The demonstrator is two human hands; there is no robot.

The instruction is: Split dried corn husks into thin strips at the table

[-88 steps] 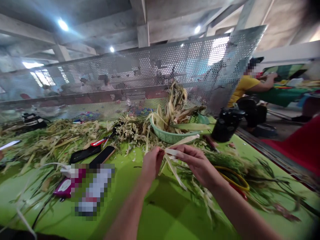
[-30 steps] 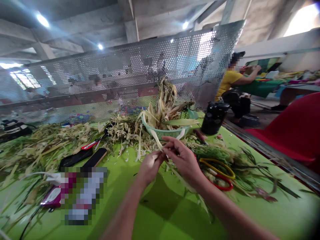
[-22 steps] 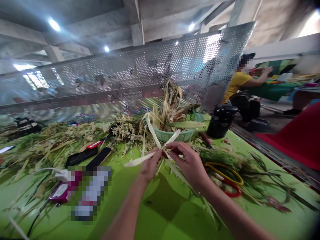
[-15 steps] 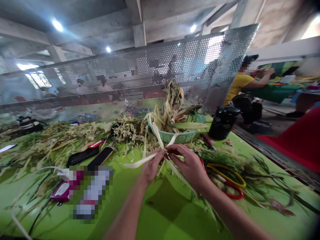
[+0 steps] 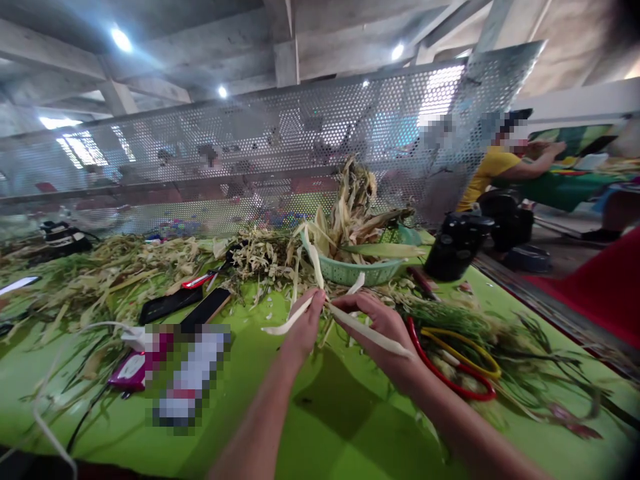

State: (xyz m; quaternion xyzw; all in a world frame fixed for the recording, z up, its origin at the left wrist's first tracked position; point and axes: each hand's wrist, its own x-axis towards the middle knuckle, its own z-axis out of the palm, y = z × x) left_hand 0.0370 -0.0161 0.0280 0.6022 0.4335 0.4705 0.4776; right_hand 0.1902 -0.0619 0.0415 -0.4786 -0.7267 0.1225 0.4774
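Note:
Pale corn husk strips (image 5: 316,263) fan out from a small centre pinched between the thumb and fingers of my left hand (image 5: 303,323). One strip points up, one goes off to the left, and another lies across the back of my right hand (image 5: 384,327). The fingers of my right hand are curled in close to the same centre, gripping the strips where they meet. The exact finger contact there is partly hidden. Just beyond my hands stands a green plastic basket (image 5: 357,272) holding dried corn husks (image 5: 350,207).
Red and yellow looped handles (image 5: 453,373) lie on green stalks right of my hands. A black canister (image 5: 456,247) stands at the back right. Phones (image 5: 206,310), a purple device (image 5: 131,370) and cables are left. Husk scraps (image 5: 165,260) cover the back. A perforated metal screen (image 5: 240,173) rises behind; a person in yellow (image 5: 493,170) sits beyond.
A strip that hung below my right hand now lies over its back and wrist. My hands stay together at the centre. The whole view has shifted slightly.

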